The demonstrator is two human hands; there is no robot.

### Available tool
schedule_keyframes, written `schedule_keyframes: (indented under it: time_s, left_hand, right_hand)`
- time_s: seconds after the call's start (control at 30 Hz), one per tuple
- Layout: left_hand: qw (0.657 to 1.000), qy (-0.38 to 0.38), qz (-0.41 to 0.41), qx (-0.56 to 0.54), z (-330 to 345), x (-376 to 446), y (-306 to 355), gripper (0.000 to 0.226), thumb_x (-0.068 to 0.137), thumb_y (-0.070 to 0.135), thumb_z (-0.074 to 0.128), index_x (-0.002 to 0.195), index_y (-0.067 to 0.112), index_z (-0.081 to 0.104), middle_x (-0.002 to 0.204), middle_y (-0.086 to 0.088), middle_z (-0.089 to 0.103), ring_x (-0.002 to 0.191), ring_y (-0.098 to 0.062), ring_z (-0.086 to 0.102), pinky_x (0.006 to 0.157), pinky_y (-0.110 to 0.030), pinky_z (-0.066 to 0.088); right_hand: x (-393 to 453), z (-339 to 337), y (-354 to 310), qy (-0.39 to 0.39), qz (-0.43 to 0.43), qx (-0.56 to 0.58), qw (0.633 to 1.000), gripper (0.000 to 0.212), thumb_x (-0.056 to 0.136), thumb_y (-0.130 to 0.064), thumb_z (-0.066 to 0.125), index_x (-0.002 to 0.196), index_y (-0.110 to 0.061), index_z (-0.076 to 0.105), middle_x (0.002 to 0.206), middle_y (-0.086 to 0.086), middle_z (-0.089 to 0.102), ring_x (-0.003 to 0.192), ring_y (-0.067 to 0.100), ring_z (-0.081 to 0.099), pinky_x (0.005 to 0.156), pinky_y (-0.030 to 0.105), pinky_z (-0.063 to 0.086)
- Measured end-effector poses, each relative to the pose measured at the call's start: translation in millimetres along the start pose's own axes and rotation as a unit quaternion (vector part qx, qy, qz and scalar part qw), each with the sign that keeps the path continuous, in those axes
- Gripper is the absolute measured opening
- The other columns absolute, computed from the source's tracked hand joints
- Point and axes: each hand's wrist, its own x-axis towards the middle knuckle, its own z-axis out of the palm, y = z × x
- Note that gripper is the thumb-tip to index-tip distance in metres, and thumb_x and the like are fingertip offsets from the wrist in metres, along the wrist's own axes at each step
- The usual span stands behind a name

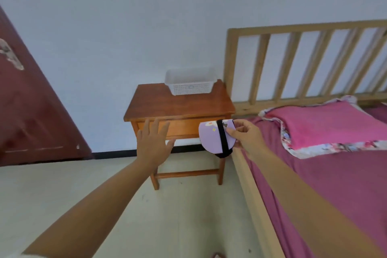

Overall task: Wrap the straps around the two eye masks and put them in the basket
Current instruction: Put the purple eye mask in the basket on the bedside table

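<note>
folded lilac eye mask (pixel 212 137) w/ black strap (pixel 222 136) wrapped round it, pinched at its rt edge by right hand (pixel 247 134), held in air btwn nightstand (pixel 178 107) front edge & bed (pixel 314 184) side. left hand (pixel 154 140) spread wide, holding nothing. white basket (pixel 189 84) at nightstand's back edge, tabletop in front bare.

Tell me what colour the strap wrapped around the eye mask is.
Black, across the lilac eye mask; strap shows in the head view.
</note>
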Motion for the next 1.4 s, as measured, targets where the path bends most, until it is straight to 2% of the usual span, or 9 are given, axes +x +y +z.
schedule_keyframes:
  time_s: [0.2,0.63,0.77,0.9,1.0,1.07,1.23,1.3,1.4]
  left_hand:
    - [0.997,-0.019,-0.079,0.002,15.3,135.7,-38.1,0.051,0.091,0.041,0.035,0.139,0.025,0.023,0.154,-0.005,0.017,0.143,-0.030,0.005,0.114,-0.051,0.016]
    - [0.994,-0.046,-0.095,-0.042,105.3,378.8,-105.5,0.050,0.092,0.042,0.032,0.139,0.031,0.018,0.155,0.000,0.014,0.144,-0.026,0.000,0.118,-0.048,0.011]
    - [0.988,-0.124,-0.068,-0.056,147.6,461.0,-129.9,0.051,0.092,0.043,0.029,0.140,0.031,0.015,0.156,0.000,0.011,0.144,-0.027,-0.002,0.119,-0.045,0.010]
    - [0.978,-0.187,-0.055,-0.074,181.7,526.8,-147.7,0.051,0.093,0.042,0.028,0.140,0.032,0.012,0.156,0.001,0.007,0.143,-0.027,-0.004,0.118,-0.043,0.009]
    - [0.969,-0.228,-0.042,-0.080,206.1,559.5,-159.6,0.051,0.093,0.042,0.027,0.140,0.030,0.011,0.156,0.002,0.004,0.144,-0.024,-0.005,0.119,-0.041,0.008]
    - [0.965,-0.245,-0.035,-0.093,218.7,574.1,-165.4,0.053,0.093,0.043,0.026,0.141,0.027,0.008,0.156,0.002,0.001,0.143,-0.021,-0.007,0.119,-0.039,0.006]
    - [0.959,-0.263,-0.026,-0.107,230.1,582.5,-169.4,0.062,0.094,0.043,0.024,0.141,0.018,-0.008,0.155,0.001,-0.012,0.142,-0.015,-0.013,0.119,-0.036,0.002]
    - [0.957,-0.269,-0.027,-0.105,229.5,582.2,-168.8,0.063,0.094,0.043,0.022,0.140,0.017,-0.011,0.154,0.001,-0.016,0.141,-0.014,-0.015,0.118,-0.035,-0.001]
    - [0.956,-0.276,-0.021,-0.096,229.1,582.5,-168.2,0.064,0.094,0.043,0.021,0.139,0.016,-0.014,0.154,0.001,-0.018,0.141,-0.014,-0.017,0.117,-0.033,-0.004]
  right_hand:
    - [167.5,44.8,-19.2,-0.033,-0.027,-0.019,0.999,0.023,0.079,-0.006,0.064,0.101,-0.006,0.058,0.066,0.005,0.049,0.071,0.024,0.052,0.063,0.034,0.049]
    - [435.7,115.1,-11.7,-0.001,0.002,-0.020,1.000,0.029,0.082,-0.003,0.061,0.110,-0.007,0.053,0.069,0.002,0.051,0.073,0.023,0.053,0.063,0.032,0.046]
    - [516.4,148.1,-3.5,0.005,0.026,-0.040,0.999,0.035,0.084,-0.003,0.058,0.117,-0.005,0.049,0.076,0.003,0.054,0.082,0.032,0.056,0.060,0.034,0.049]
    - [578.3,180.2,12.0,0.008,0.057,-0.090,0.994,0.035,0.085,-0.002,0.056,0.119,-0.004,0.049,0.082,0.013,0.054,0.084,0.032,0.054,0.070,0.040,0.052]
    - [614.8,200.4,34.8,0.003,0.100,-0.128,0.987,0.035,0.086,-0.004,0.055,0.121,-0.007,0.048,0.075,0.009,0.051,0.079,0.030,0.053,0.064,0.036,0.052]
    - [633.7,212.2,49.7,-0.007,0.134,-0.141,0.981,0.036,0.087,-0.005,0.055,0.122,-0.007,0.047,0.078,0.010,0.053,0.082,0.031,0.054,0.074,0.039,0.053]
    - [660.6,232.9,74.8,0.012,0.187,-0.199,0.962,0.036,0.086,-0.008,0.056,0.121,-0.005,0.049,0.126,0.022,0.054,0.111,0.038,0.053,0.098,0.049,0.045]
    - [663.5,234.1,80.7,0.034,0.191,-0.240,0.951,0.034,0.086,-0.010,0.054,0.119,-0.004,0.050,0.128,0.021,0.054,0.113,0.037,0.052,0.096,0.045,0.044]
    - [664.0,235.5,88.5,0.015,0.184,-0.310,0.933,0.031,0.087,-0.010,0.050,0.118,-0.002,0.049,0.120,0.022,0.059,0.107,0.036,0.055,0.078,0.033,0.041]
